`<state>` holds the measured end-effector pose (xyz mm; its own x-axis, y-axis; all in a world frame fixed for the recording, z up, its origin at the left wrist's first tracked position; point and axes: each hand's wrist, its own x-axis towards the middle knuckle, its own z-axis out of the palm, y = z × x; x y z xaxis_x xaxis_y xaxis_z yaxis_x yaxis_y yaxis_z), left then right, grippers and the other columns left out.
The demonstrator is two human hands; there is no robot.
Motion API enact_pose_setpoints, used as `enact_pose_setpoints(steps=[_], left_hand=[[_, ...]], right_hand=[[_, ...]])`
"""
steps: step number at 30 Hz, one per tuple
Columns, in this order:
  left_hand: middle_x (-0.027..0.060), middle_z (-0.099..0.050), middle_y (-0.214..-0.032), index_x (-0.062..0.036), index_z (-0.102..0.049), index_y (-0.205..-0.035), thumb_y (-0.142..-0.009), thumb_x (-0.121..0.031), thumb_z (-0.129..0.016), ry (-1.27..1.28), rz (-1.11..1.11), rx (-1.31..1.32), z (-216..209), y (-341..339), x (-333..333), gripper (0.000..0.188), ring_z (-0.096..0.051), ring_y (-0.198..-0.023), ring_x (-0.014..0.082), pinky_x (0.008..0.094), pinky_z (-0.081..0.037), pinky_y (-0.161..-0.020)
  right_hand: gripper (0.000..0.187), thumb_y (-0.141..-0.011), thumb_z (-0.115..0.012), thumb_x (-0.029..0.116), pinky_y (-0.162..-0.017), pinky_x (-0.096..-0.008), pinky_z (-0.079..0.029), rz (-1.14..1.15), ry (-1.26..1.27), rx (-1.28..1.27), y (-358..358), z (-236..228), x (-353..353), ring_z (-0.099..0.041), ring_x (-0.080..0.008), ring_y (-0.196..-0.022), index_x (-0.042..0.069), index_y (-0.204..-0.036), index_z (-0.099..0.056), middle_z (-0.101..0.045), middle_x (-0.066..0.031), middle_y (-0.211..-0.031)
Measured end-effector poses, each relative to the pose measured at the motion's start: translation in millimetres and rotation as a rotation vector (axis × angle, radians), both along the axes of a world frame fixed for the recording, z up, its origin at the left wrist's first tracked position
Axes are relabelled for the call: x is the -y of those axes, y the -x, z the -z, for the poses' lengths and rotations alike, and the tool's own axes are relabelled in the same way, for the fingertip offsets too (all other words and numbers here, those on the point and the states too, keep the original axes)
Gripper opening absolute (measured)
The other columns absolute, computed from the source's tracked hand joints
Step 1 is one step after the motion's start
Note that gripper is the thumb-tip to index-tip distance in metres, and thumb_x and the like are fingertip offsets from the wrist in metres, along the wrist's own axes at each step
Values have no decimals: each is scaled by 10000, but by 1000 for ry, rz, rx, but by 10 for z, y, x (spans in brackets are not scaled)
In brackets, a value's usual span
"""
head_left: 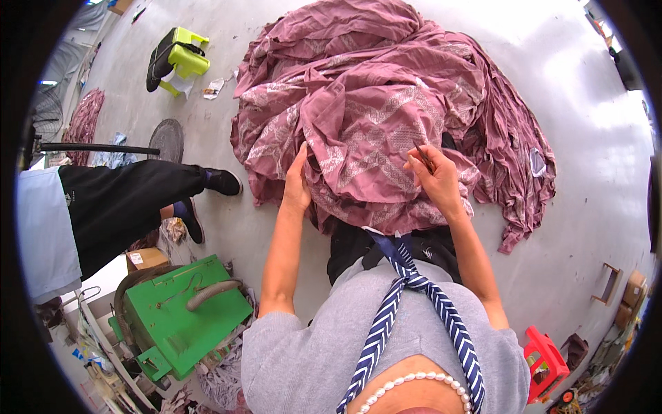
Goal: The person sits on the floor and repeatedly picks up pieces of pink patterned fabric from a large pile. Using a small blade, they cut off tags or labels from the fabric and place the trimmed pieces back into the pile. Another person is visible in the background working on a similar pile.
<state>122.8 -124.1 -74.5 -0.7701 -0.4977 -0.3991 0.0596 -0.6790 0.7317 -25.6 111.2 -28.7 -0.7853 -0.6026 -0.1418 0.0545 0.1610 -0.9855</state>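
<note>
Currently, a big heap of dusty-pink patterned cloth (376, 162) lies in front of the person, its near edge at the lap and its bulk piled away toward the far side over the grey floor (586, 200). The left hand (297, 185) is at the left near part of the cloth, fingers stretched out and pointing away, against a fold; whether it pinches the fabric I cannot tell. The right hand (440, 181), over the right near part, has its fingers bent together around a slim dark tool (425, 159), whose tip points far and slightly left above the cloth. A striped navy-and-white band (412, 279) hangs knotted down the person's front. On the left, another person's dark-trousered leg (127, 200) reaches in, the shoe (224, 182) near the heap but apart from it. A lime-green stool (189, 61) stands far left, a green machine (186, 314) near left, and a red stool (546, 366) near right.
</note>
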Motion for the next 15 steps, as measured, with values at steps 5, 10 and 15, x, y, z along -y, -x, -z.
enact_pose_setpoints(steps=[5, 10, 15], left_hand=[[91, -625, -1051, 44, -517, -1229, -859, -316, -649, 747, -17, 399, 3, 166, 114, 533, -590, -950, 162, 304, -449, -861], [83, -632, -876, -74, -595, -1172, -761, -338, -740, 1526, -210, 641, -132, 538, 152, 510, -594, -743, 171, 294, -480, -654], [48, -565, -754, -80, -638, -943, -738, -287, -745, 1932, -152, 531, -44, 808, 242, 310, -557, -667, 203, 314, -465, -629]], right_hand=[[197, -806, -643, 32, -651, -252, -486, -162, -119, -187, -192, -9, 173, -605, -123, -714, 16, -997, -600, -644, -97, -809], [267, -734, -605, -33, -687, -308, -509, -264, -108, -235, -278, 120, 274, -661, -232, -785, 26, -994, -596, -654, -146, -860], [254, -738, -608, -27, -677, -317, -507, -247, -99, -296, -258, 105, 315, -654, -254, -741, 28, -986, -599, -653, -149, -851]])
